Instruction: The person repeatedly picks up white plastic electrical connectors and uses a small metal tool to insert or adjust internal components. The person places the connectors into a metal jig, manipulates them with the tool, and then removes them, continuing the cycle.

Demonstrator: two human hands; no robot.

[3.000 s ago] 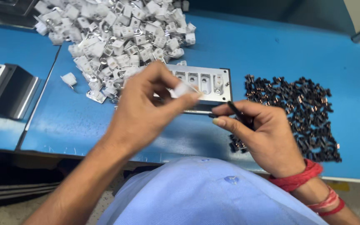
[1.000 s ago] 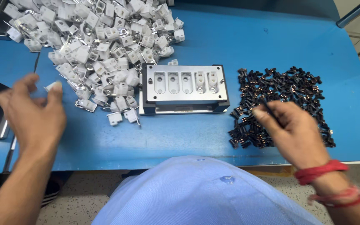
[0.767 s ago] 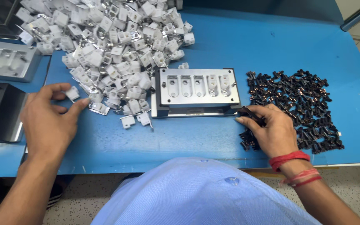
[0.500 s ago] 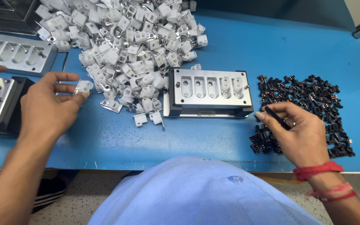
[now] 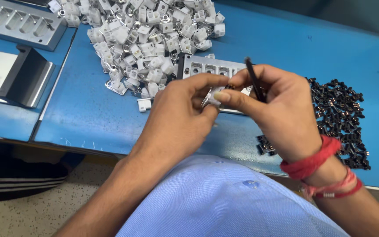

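Note:
My left hand point(image 5: 178, 114) and my right hand point(image 5: 277, 105) meet above the table's middle. Between their fingertips sits a small white plastic part with a metal tab point(image 5: 210, 95); the left hand pinches it. A thin black tool point(image 5: 254, 79) stands up from my right hand's fingers, and a small dark piece seems to be at its fingertips, too small to tell. Behind the hands lies a grey metal fixture with a row of slots point(image 5: 207, 68), mostly hidden by them.
A heap of white plastic parts point(image 5: 145, 35) lies at the back left, a pile of small black parts point(image 5: 338, 114) at the right, all on the blue table point(image 5: 88, 109). Another metal fixture point(image 5: 16, 24) and a dark block point(image 5: 25, 77) stand at far left.
My left hand carried a white part from the left side to the middle. My right hand left the black pile and came up to meet it over the fixture.

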